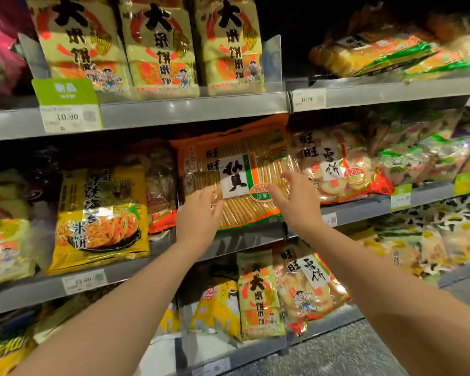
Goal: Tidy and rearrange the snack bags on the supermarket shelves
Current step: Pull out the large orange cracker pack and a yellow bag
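2 hands reach for 1 orange cracker bag (236, 172) standing on the middle shelf (228, 241). At its lower left, the left hand (198, 215) lies spread, fingers against the wrapper. At the lower right, the right hand (296, 199) is spread too, gripping nothing; contact is unclear. An uneven push could tip the slippery bag into the red-edged bag (337, 164) just right, or off the shelf lip.
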`<state>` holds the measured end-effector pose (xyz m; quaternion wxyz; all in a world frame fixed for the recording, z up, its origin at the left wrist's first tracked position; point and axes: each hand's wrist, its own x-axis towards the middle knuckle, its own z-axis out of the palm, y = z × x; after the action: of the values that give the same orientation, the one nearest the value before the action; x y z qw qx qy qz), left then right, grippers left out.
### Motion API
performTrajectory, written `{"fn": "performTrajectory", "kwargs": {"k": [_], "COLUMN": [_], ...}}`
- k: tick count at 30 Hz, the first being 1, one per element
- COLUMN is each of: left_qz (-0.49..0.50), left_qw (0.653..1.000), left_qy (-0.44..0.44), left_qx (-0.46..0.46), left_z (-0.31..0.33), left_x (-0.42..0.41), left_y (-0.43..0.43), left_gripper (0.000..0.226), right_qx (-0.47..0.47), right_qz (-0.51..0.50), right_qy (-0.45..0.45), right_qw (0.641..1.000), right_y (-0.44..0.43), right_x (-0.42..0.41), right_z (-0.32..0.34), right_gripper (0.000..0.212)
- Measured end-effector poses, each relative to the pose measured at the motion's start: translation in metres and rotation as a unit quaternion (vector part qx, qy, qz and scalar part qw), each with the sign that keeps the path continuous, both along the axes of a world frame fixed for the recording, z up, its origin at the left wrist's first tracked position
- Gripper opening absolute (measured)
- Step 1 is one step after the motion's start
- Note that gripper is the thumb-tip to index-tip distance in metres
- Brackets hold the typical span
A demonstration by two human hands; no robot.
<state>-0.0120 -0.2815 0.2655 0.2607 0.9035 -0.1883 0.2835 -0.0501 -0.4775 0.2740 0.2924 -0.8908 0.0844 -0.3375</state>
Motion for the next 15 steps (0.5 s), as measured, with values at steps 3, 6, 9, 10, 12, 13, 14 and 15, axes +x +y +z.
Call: {"fn": "performTrajectory", "kwargs": {"k": [3, 6, 9, 10, 12, 13, 14, 15], "left_qz": [0.032, 0.064, 0.043, 0.029, 0.021, 0.026, 0.032, 0.037], "left_qw": [0.998, 0.993, 0.994, 0.993, 0.990, 0.988, 0.987, 0.986], "left_qy": [0.053, 0.101, 0.102, 0.111, 0.137, 0.147, 0.155, 0.160], "left_qx": [0.009, 0.002, -0.013, -0.016, -0.021, -0.024, -0.027, -0.029], "left_z": [-0.021, -0.037, -0.043, -0.043, -0.047, -0.049, -0.052, -0.055], "left_x": [0.012, 0.025, 0.035, 0.037, 0.044, 0.048, 0.051, 0.054], "left_y": [0.011, 0.017, 0.011, 0.008, 0.005, 0.005, 0.006, 0.006], "left_gripper": [0.047, 0.059, 0.065, 0.067, 0.070, 0.071, 0.073, 0.074], "right_qx": [0.021, 0.088, 0.162, 0.181, 0.172, 0.135, 0.094, 0.071], "right_qz": [-0.006, -0.001, 0.006, 0.007, -0.024, -0.064, -0.110, -0.145], "right_qy": [0.029, 0.074, 0.101, 0.096, 0.069, 0.054, 0.048, 0.055], "right_qw": [0.999, 0.993, 0.982, 0.979, 0.982, 0.987, 0.988, 0.985], "right_y": [-0.004, -0.011, -0.020, -0.022, -0.023, -0.023, -0.024, -0.026], "right_x": [0.008, 0.023, 0.040, 0.046, 0.057, 0.063, 0.068, 0.072], "right_z": [-0.011, -0.022, -0.030, -0.030, -0.025, -0.022, -0.018, -0.015], "right_gripper": [0.061, 0.082, 0.100, 0.101, 0.099, 0.098, 0.098, 0.099]}}
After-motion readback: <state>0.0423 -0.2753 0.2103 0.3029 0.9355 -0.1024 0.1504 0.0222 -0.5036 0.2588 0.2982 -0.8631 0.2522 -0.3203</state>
